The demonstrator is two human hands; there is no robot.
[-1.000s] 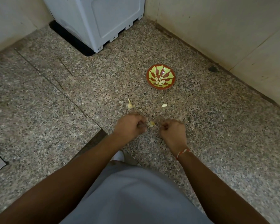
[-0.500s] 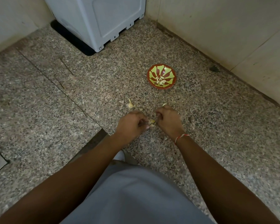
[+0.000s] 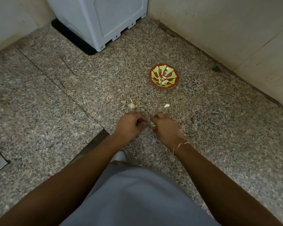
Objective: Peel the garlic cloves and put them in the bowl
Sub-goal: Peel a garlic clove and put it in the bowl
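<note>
Hands close together over floor (image 3: 55, 111) — left hand (image 3: 129, 126) and right hand (image 3: 166, 128) both pinching one garlic clove (image 3: 152, 124). Bowl (image 3: 155, 69) beyond, peeled cloves (image 3: 163, 80) inside — two loose cloves (image 3: 132, 105) nearer.

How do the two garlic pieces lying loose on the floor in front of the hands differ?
The left garlic piece is larger with a pointed stalk sticking up; the right garlic piece is smaller, smooth and lies flat. The right one lies closer to the bowl. Both are pale and untouched.
</note>
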